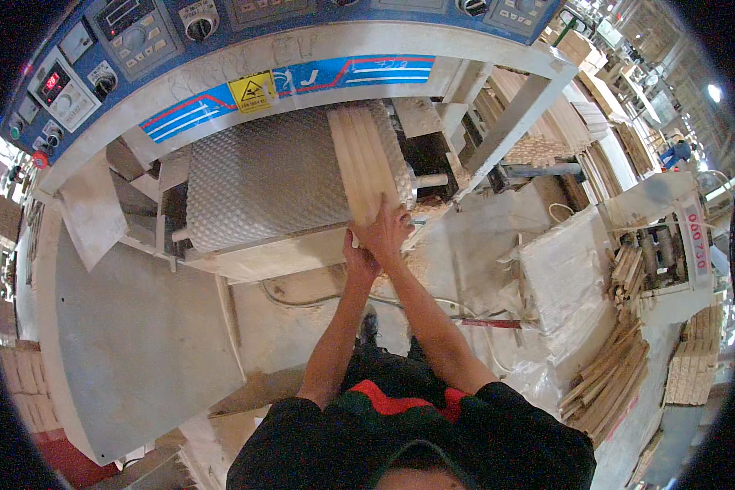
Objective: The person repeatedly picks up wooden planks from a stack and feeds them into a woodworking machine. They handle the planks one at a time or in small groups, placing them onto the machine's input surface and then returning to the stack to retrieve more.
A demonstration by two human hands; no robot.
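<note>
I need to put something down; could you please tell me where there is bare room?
The belt is bare left of the wood strips, as is the grey panel farther left. Their near end is crowded by the left hand and right hand.

Right hand point(390, 231) on top of pale wooden strips point(361, 155), near end; left hand point(359, 257) at same end, grip partly hidden. Strips lie side by side on dimpled belt point(261, 180). Blue control panel point(136, 37) beyond; loose sticks point(608, 380) heaped at right.

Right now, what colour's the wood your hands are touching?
The wood is pale tan; the head view shows it best.
</note>
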